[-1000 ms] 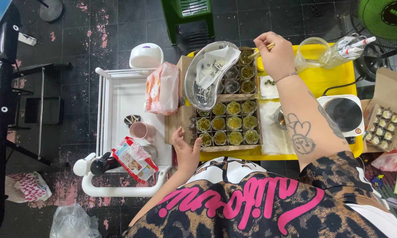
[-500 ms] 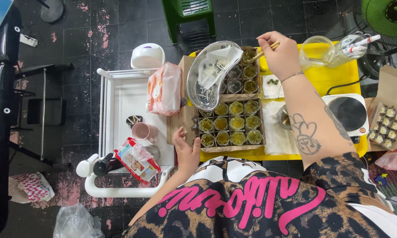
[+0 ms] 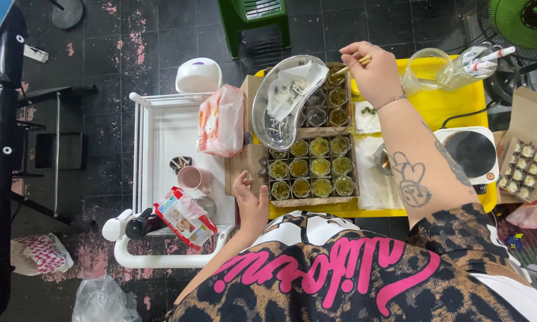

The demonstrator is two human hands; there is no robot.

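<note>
Big yellow table [image 3: 453, 101] holds a grid of little jars [image 3: 312, 167] in cardboard trays. The left hand [image 3: 252, 200] rests at the tray's near left corner, fingers loose, gripping nothing. The right hand [image 3: 373, 71], far side, pinches a thin wooden stick [image 3: 353, 63], whose tip pokes left over the far jars beside the metal dish [image 3: 286, 98].
</note>
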